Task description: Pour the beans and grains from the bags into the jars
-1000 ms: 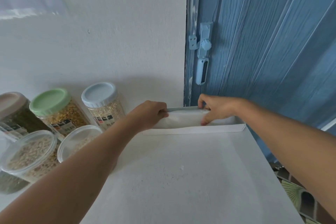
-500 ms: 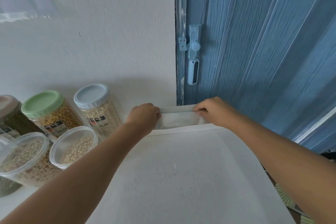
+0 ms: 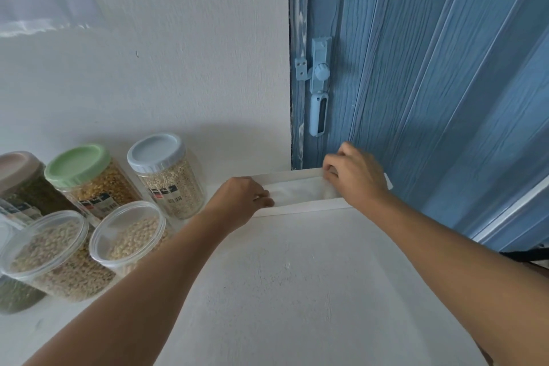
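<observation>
**Both hands at a pale bag along the table's far edge**

The white, faintly textured table top (image 3: 297, 291) runs up to the pale wall (image 3: 178, 68) on the left and a blue ribbed folding door (image 3: 445, 83) with a light-blue plastic latch (image 3: 319, 89) on the right. The near and middle table surface lies bare between the two forearms; its right edge falls away just under the right arm.

A flat, whitish translucent bag (image 3: 300, 192) lies along the table's far edge, in what looks like a shallow white lip or tray (image 3: 303, 207); which one I cannot tell. The left hand (image 3: 242, 200) has its fingers curled onto the bag's left end, pinching it. The right hand (image 3: 353, 177) has fingers bent down over the bag's right end, gripping it at the upper edge. The bag stretches between the two hands.

To the left, near the left forearm, stand clear plastic jars: a blue-lidded jar of pale grain (image 3: 166, 175), a green-lidded jar of yellow kernels (image 3: 89, 180), a brown-lidded jar of dark green beans (image 3: 20, 184), and two lidless jars, one holding cream-coloured beans (image 3: 130, 235), one holding mixed tan grain (image 3: 47, 252). Another jar at the lower left edge is cut off. The bag's contents are hard to make out, and its right end is hidden behind the right hand.
</observation>
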`<state>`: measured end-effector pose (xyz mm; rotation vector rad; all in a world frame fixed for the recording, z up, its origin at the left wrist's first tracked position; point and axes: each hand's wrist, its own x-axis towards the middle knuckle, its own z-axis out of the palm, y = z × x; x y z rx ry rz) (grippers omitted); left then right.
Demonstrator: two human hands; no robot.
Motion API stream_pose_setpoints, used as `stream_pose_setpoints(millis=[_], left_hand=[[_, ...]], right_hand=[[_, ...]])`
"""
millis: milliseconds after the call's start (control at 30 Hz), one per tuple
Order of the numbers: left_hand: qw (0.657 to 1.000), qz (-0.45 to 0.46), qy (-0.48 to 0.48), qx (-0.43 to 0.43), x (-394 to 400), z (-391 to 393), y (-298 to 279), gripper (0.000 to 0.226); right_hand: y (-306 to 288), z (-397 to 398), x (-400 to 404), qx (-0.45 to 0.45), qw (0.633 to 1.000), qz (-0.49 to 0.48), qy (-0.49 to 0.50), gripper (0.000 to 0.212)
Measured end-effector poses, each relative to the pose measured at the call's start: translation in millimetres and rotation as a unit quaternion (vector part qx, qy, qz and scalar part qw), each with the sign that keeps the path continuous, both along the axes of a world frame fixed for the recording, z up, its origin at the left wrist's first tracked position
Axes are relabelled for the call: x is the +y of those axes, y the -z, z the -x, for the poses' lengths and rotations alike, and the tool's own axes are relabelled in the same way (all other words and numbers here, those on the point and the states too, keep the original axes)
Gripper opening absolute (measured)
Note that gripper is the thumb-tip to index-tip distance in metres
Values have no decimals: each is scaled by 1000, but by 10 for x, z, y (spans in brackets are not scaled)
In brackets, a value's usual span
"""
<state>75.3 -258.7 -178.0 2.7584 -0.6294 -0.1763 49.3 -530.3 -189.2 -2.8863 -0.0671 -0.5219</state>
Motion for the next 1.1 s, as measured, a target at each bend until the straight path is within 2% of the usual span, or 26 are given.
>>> stream_pose_setpoints(millis=[33,67,167,267,367,567,833,1000,1100], left_hand=[[1000,-11,0,2,-19,-17,-11,39],[1000,-22,0,2,-32,-27,-23,40],[999,-46,5,17,-8,0,-37,53],[994,-76,42,63,102,163,-6,81],[987,-134,82,28,215,275,72,90],[989,-123,78,14,197,210,141,80],[993,-98,71,-3,180,211,205,74],[998,62,22,-21,184,252,173,57],[988,122,13,-90,141,271,-2,44]], right_hand=[[0,79,22,-38,999,2,-16,9],[6,166,52,-37,999,-2,-34,20],[-7,439,157,113,993,-3,-39,66],[52,595,120,172,985,-9,-25,72],[60,615,112,199,980,13,-23,78],[12,479,106,229,972,39,16,87],[-7,561,111,230,973,13,1,77],[12,528,-29,195,978,-58,-41,61],[-50,520,-107,92,987,-125,-39,51]])
